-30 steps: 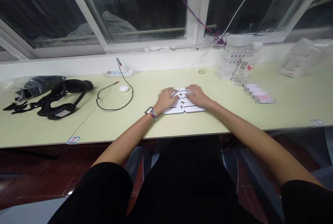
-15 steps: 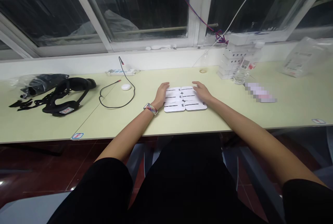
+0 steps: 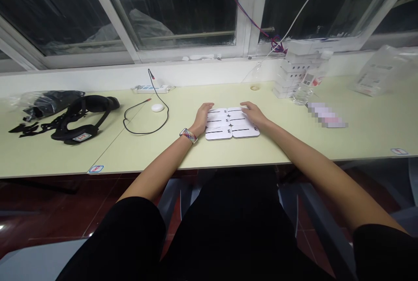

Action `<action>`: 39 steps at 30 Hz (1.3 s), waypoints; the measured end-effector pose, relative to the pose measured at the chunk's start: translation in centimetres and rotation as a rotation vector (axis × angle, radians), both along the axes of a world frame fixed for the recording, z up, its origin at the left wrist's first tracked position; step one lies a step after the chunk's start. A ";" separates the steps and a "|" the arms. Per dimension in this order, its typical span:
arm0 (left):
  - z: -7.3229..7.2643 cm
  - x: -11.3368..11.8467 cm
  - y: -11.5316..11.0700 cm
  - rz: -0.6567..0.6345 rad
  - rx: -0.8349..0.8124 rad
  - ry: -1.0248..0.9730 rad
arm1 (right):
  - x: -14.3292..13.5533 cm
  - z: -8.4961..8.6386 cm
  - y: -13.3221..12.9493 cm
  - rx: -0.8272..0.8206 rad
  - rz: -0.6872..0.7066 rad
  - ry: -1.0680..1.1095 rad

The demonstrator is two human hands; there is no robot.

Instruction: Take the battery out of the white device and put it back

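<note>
Several white cards (image 3: 218, 132) with rounded corners lie flat on the table in two columns. They sit edge to edge, each with a black line and a small letter-like mark. Along the left side of the cards rests my left hand (image 3: 201, 120), open, its fingers stretched forward and a patterned band on the wrist. My right hand (image 3: 255, 115) lies along the right side, open, thumb and fingers apart and partly over the edge of the right column. Neither hand grasps a card; the fingers hide parts of the outer edges.
A black strapped headset (image 3: 81, 120), a looped cable (image 3: 145, 133) and a white round object (image 3: 157, 108) lie left on the pale table (image 3: 183, 155). White boxes (image 3: 287, 76), a water bottle (image 3: 303, 87) and a plastic bag (image 3: 375, 72) stand right. A power strip (image 3: 152, 88) lies behind.
The view has shifted very slightly. Both hands stay beside the cards, and the cards look a little more evenly lined up.
</note>
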State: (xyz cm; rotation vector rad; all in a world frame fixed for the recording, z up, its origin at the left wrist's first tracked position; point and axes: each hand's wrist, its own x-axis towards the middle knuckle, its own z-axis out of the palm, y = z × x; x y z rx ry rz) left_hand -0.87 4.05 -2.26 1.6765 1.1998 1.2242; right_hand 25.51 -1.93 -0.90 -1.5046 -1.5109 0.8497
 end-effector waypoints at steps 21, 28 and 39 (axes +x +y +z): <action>0.6 0.3 -0.8 0.028 0.050 0.159 | 0.1 -0.4 0.1 0.049 -0.004 -0.067; 0.8 -1.5 -0.8 0.051 0.087 0.359 | 2.3 -1.1 1.4 0.097 -0.068 -0.189; 1.1 -6.9 1.3 0.141 0.080 0.828 | 8.2 -2.4 3.6 0.128 -0.036 -0.520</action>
